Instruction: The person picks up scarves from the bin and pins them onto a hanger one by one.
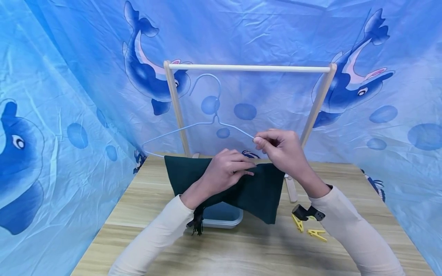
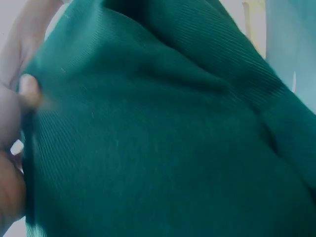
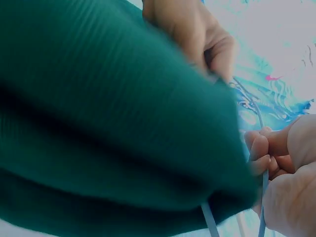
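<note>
A dark green ribbed cloth (image 1: 260,191) is draped over the lower bar of a light blue wire hanger (image 1: 165,133), hiding most of that bar. My left hand (image 1: 228,170) lies across the cloth's upper edge; in the right wrist view its thumb and finger pinch the cloth's edge. My right hand (image 1: 281,149) pinches the hanger's right shoulder between thumb and fingers, and the wire also runs past these fingers (image 3: 259,148) in the right wrist view. Cloth fills most of the left wrist view, with fingers at the left edge.
Behind the hanger stands a wooden rack with a white rod (image 1: 248,68). A grey-blue plastic tub (image 1: 222,216) sits below the cloth, partly covered. Yellow clothespins (image 1: 317,234) lie on the wooden table (image 1: 221,257) by my right forearm. Blue dolphin-print sheeting (image 1: 276,34) surrounds the table.
</note>
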`<state>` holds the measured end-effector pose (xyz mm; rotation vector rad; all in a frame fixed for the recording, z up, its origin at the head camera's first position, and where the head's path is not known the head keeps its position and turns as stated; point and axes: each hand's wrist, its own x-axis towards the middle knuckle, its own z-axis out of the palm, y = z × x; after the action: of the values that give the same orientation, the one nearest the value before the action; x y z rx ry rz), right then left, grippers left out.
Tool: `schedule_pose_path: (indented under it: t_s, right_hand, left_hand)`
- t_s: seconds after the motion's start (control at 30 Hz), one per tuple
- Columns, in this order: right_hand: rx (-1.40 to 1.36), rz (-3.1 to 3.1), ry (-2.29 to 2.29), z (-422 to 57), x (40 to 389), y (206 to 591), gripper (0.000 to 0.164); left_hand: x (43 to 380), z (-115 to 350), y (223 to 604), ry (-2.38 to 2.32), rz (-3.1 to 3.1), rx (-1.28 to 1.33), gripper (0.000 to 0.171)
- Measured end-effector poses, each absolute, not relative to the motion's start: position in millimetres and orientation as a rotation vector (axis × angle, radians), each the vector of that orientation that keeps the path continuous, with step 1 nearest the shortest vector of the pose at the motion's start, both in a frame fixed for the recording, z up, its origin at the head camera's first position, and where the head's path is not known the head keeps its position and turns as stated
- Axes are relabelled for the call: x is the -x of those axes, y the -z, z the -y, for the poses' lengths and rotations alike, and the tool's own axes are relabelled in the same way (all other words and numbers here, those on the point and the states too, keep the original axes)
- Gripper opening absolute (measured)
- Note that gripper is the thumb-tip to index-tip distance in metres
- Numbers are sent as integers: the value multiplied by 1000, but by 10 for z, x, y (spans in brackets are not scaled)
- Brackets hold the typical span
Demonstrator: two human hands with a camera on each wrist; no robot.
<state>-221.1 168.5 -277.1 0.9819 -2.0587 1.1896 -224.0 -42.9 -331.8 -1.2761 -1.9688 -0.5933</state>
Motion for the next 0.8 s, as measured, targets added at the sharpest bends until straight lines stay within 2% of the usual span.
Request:
schedule_pose_path:
  t_s: [0.27, 0.43, 0.6, 0.8]
  right_hand:
    - [-959, 2073, -1209, -1701, 2227, 2751, 11]
    - [-971, 2083, -1195, -1692, 2200, 2732, 10]
    - [-971, 2091, -1195, -1680, 2195, 2726, 10]
    - [-971, 2088, -1203, -1682, 2189, 2727, 11]
  left_hand:
    - [2240, 452, 3312, 738, 1904, 1388, 22]
    - [2184, 403, 3306, 671, 2064, 1287, 41]
    - [2203, 338, 3313, 469, 2170, 1192, 32]
    - [2236, 329, 3310, 429, 2186, 1230, 28]
